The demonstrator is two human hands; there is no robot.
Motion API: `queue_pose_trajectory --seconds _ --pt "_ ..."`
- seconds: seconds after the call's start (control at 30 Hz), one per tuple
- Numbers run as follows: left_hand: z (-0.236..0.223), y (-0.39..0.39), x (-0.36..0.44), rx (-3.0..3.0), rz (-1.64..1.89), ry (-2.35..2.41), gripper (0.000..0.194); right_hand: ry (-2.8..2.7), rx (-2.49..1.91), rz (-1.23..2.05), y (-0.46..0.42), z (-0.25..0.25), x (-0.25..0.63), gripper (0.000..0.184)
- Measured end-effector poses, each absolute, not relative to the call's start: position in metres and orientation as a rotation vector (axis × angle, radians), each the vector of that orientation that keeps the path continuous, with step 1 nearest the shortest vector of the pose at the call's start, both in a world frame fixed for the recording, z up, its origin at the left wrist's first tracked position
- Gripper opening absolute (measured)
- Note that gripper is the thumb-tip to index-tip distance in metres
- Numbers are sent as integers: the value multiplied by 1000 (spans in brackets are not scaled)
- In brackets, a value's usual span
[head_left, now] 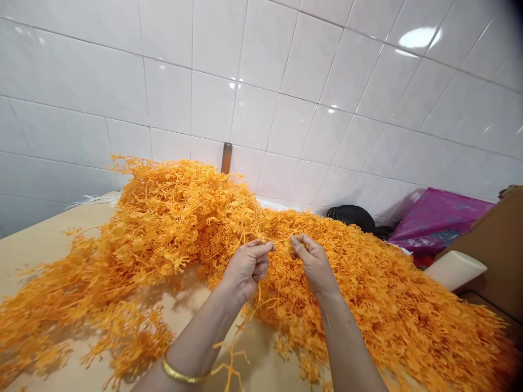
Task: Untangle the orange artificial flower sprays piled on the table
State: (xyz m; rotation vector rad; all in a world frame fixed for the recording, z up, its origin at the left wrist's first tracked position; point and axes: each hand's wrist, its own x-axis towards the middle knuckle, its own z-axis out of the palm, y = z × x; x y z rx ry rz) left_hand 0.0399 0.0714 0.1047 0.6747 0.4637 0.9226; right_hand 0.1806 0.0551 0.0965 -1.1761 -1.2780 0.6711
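Observation:
A big heap of orange plastic sprigs [171, 218] covers most of the tan table [36, 245]. My left hand [247, 267] and my right hand [312, 261] are raised over the middle of the heap, fingertips nearly meeting. Both pinch the same thin orange sprig [281, 243], stretched between them. From my left hand a long orange stem [241, 332] hangs down toward the table. A gold bangle [180, 373] sits on my left wrist.
A white tiled wall [286, 98] rises right behind the table. At the back right lie a black round object [353, 215] and a magenta plastic bag [437, 218]. A brown cardboard box [494, 245] with a cream roll [455, 269] stands at the right edge.

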Motion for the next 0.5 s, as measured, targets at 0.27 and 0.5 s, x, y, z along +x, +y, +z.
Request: queue_pose_trajectory --seconds 0.27,0.5 --pt "128 56 32 740 1005 464 25 -1544 -1439 -493 51 102 178 25" --pt "165 64 -29 755 1373 433 11 -1426 -1702 -734 60 75 237 23"
